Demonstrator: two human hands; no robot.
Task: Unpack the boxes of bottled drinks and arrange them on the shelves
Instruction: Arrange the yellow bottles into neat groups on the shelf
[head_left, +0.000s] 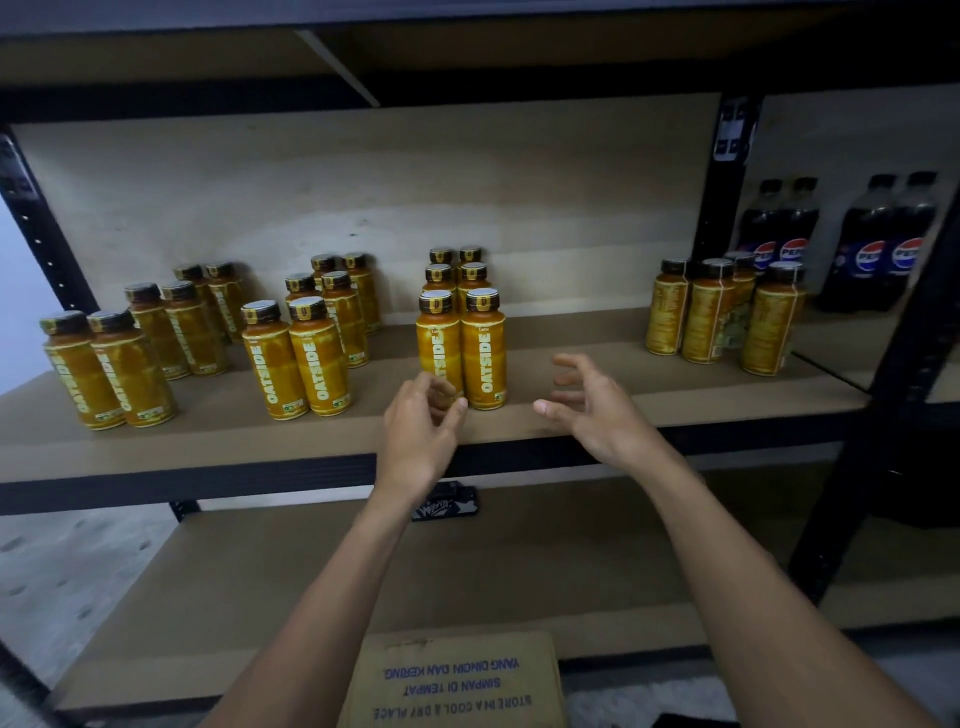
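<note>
Standing at the far left of the middle shelf (675, 400), the first cluster of Oatside bottles (111, 364) runs back in two files of three, yellow labels facing forward. Next to the right, and apart from it, a second cluster (306, 353) is laid out the same way. The left hand (421, 421) reaches over the shelf's front edge with its fingers loosely curled around nothing; it sits in front of the base of the front-left bottle in the centre cluster (483, 353), and motion blur hides whether the fingertips brush that bottle. This centre cluster is six bottles in a neat two-by-three block near the front edge. Below it, a small black object (444, 501) lies at the back of the lower shelf (260, 571), and a cardboard box (452, 680) with blue printed text sits at the bottom of the view. The right hand (587, 405) hovers just right of the centre cluster, fingers spread and empty, touching no bottle. Further right, a looser group of Oatside bottles (706, 317) stands with back labels showing. Beyond the black upright, dark Pepsi bottles (872, 249) stand on the neighbouring shelf.
</note>
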